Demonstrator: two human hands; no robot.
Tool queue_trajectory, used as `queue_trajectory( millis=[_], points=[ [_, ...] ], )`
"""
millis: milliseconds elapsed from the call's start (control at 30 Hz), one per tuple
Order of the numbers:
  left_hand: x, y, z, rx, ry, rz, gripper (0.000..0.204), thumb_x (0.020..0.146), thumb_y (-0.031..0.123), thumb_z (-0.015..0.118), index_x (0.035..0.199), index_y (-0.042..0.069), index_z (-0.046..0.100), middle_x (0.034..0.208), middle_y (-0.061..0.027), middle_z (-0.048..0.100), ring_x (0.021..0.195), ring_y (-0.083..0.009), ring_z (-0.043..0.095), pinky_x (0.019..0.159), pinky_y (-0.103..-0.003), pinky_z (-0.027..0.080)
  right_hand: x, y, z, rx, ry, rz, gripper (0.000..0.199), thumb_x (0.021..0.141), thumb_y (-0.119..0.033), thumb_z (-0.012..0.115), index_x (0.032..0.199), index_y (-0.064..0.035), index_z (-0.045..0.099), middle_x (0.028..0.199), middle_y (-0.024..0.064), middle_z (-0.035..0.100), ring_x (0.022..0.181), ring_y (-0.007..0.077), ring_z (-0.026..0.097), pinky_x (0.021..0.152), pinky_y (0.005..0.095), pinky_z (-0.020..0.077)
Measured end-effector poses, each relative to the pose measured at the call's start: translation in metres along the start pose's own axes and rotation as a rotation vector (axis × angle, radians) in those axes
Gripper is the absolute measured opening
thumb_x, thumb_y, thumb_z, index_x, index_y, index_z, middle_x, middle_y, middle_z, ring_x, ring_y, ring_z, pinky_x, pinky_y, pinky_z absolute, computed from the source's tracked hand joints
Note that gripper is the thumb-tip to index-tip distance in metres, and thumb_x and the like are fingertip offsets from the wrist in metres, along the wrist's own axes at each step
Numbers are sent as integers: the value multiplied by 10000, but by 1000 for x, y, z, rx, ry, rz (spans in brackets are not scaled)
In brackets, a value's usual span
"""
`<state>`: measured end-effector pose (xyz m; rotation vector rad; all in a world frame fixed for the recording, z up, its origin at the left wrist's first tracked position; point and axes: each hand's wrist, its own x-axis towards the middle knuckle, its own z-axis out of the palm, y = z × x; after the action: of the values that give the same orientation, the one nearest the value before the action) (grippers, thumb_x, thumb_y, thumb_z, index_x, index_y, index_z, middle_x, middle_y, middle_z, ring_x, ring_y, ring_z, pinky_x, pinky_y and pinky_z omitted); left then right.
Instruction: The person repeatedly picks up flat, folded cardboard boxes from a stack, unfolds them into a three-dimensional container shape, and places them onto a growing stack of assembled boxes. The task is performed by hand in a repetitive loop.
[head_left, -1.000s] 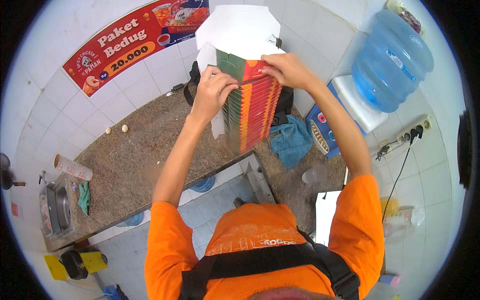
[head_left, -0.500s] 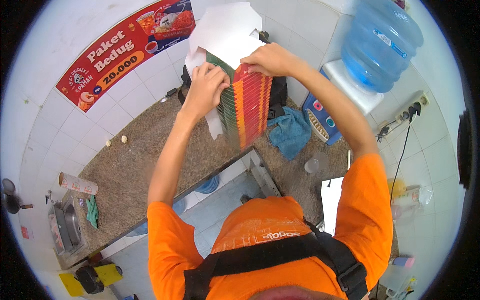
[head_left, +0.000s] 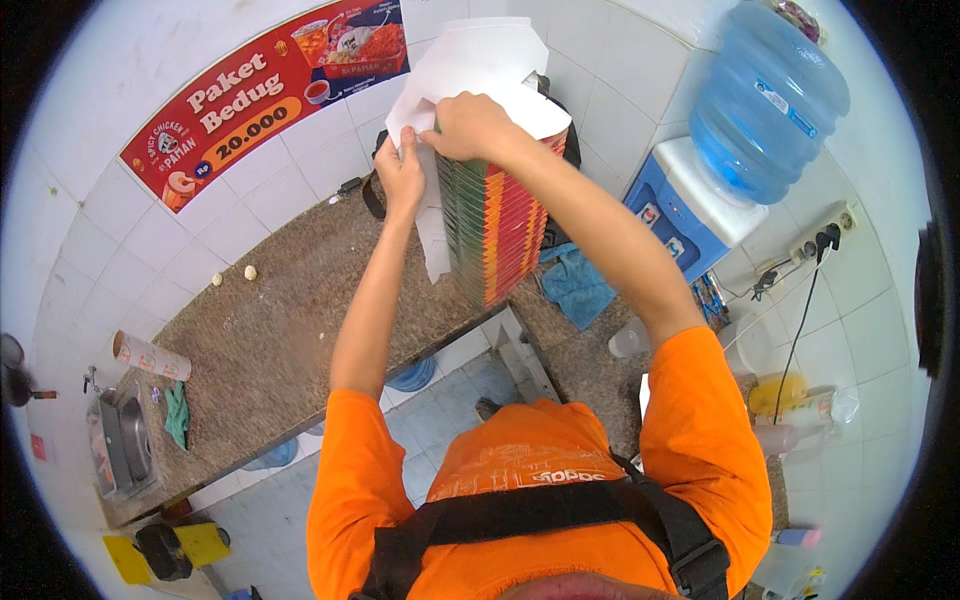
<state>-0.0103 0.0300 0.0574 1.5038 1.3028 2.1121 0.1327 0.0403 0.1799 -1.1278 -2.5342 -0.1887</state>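
Note:
A tall stack of nested cardboard food boxes [head_left: 502, 235], red, orange and green on the outside, stands on the counter in front of me. The topmost box [head_left: 482, 62] opens upward, with white inner sides and flaps spread. My left hand [head_left: 402, 175] grips this box's left edge, thumb up. Reaching across the top of the stack, my right hand [head_left: 472, 127] is closed at the same left corner, close beside the left one. The fingers partly hide the cardboard they pinch. A loose white flap hangs down the stack's left side.
The stone counter [head_left: 290, 310] carries a blue cloth [head_left: 580, 287], a clear plastic cup [head_left: 629, 339], a paper tube [head_left: 152, 356] and a green cloth [head_left: 176, 415]. A blue water dispenser [head_left: 690, 215] stands right, a sink [head_left: 128, 440] far left. Cables hang from a wall socket [head_left: 828, 233].
My right hand has moved left from the stack's right corner to its left corner. My left hand has shifted slightly left and turned thumb up. The top box's white flap now covers the right corner.

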Motion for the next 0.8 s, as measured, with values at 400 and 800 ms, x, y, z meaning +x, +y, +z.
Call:
queue_trajectory(
  millis=[400,800],
  points=[
    [9,-6,7,-99,-16,18,293,1071,143,540,1216,-70,678,1092,-91,741,995,-131,643,881,-318,502,27,12,13,-115,-500,-123,426,963,-304,623,1074,93,730,967,298,736,899,414,751,798,468,619],
    [-20,108,16,565,-352,673,503,819,284,825,1181,-16,647,1098,-182,644,1134,-364,563,1021,-468,431,-18,120,-47,-13,-523,-93,731,965,-724,519,1043,-38,759,842,162,739,840,306,703,815,456,518]
  ],
)
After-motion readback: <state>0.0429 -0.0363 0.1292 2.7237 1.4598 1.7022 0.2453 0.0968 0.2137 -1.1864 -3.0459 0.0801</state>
